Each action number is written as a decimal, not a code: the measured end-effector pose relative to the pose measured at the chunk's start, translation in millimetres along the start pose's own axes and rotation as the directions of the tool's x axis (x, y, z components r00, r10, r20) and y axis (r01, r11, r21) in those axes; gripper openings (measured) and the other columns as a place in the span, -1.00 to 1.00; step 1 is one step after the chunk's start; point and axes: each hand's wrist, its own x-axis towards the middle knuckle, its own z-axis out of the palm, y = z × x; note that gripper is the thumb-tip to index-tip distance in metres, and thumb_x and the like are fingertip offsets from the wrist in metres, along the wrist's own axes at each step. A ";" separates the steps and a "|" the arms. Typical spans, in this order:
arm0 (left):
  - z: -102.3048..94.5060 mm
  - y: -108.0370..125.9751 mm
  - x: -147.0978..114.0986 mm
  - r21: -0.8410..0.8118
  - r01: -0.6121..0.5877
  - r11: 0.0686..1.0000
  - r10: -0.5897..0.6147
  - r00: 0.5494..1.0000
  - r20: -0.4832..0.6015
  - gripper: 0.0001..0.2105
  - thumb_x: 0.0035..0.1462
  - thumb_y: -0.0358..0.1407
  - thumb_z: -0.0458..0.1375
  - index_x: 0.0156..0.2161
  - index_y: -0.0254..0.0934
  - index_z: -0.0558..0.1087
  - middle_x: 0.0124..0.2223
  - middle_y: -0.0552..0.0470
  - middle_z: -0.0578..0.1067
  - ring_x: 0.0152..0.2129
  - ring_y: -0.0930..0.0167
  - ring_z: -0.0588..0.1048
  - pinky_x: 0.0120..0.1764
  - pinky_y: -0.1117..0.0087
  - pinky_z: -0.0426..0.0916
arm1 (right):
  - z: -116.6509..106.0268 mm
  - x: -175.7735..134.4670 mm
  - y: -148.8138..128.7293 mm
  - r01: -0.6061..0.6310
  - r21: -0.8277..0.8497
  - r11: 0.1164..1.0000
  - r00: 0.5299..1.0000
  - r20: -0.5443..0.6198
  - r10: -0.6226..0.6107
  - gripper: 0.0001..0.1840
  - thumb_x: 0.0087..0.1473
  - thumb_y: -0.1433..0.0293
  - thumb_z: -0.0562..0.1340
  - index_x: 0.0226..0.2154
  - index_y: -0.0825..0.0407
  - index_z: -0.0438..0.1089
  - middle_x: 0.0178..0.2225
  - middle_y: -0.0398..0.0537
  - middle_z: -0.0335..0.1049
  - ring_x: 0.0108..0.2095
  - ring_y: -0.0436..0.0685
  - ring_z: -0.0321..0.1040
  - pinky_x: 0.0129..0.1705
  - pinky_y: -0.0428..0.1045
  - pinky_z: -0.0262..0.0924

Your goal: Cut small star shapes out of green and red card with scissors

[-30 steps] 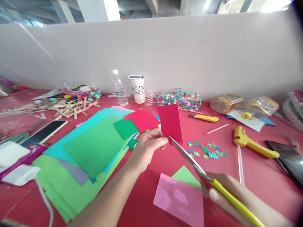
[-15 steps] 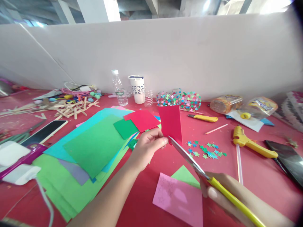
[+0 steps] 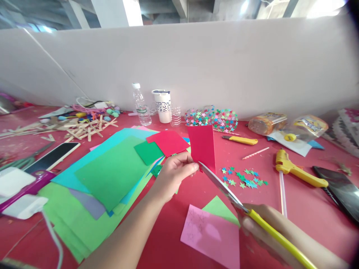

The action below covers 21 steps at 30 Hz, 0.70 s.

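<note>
A piece of red paper (image 3: 202,146) stands upright in front of me, its lower left corner pinched in the closed fingers of my left hand (image 3: 176,173). My right hand (image 3: 259,224) is wrapped round the yellow handle of a pair of scissors (image 3: 228,194). The blade tips meet the paper's lower edge, just right of my left fingertips. Below the scissors lies a pink sheet (image 3: 210,239) with faint stars drawn on it, partly over a light green piece (image 3: 220,211). Small star cut-outs (image 3: 244,177) are scattered right of the red paper.
Coloured sheets (image 3: 112,172) are stacked at left, beside a phone (image 3: 53,157) and craft sticks (image 3: 89,127). A bottle (image 3: 142,106) and a white cup (image 3: 162,106) stand by the wall. At right lie a yellow cutter (image 3: 241,140), a glue gun (image 3: 300,170) and a black phone-like object (image 3: 339,190).
Almost nothing differs. Both hands, the red paper and the scissors keep nearly the same place; the whole view has shifted very slightly.
</note>
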 end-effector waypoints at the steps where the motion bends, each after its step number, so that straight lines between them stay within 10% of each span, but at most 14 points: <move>1: 0.7 0.3 0.1 -0.012 0.002 1.000 -0.002 1.000 -0.008 -0.89 0.02 -0.33 0.21 -0.49 -0.27 0.46 -0.52 0.11 0.38 -0.52 0.46 0.30 -0.39 0.41 0.15 | -0.5 1.0 1.1 -0.011 0.012 1.000 1.000 0.027 0.011 -0.22 -0.12 -0.44 0.05 -0.56 -0.04 0.17 -0.57 -0.22 0.19 -0.61 -0.03 0.05 -0.69 -0.13 -0.08; 21: 11.7 1.1 -3.0 0.011 -0.062 0.998 0.063 0.986 -0.152 -0.83 0.07 -0.34 0.16 -0.53 -0.24 0.40 -0.55 0.14 0.32 -0.54 0.47 0.27 -0.42 0.42 0.15 | 8.6 5.2 5.2 0.007 0.029 1.000 0.997 0.070 -0.009 -0.25 -0.03 -0.42 -0.04 -0.50 -0.06 0.13 -0.62 -0.33 0.01 -0.67 -0.08 -0.10 -0.70 -0.13 -0.18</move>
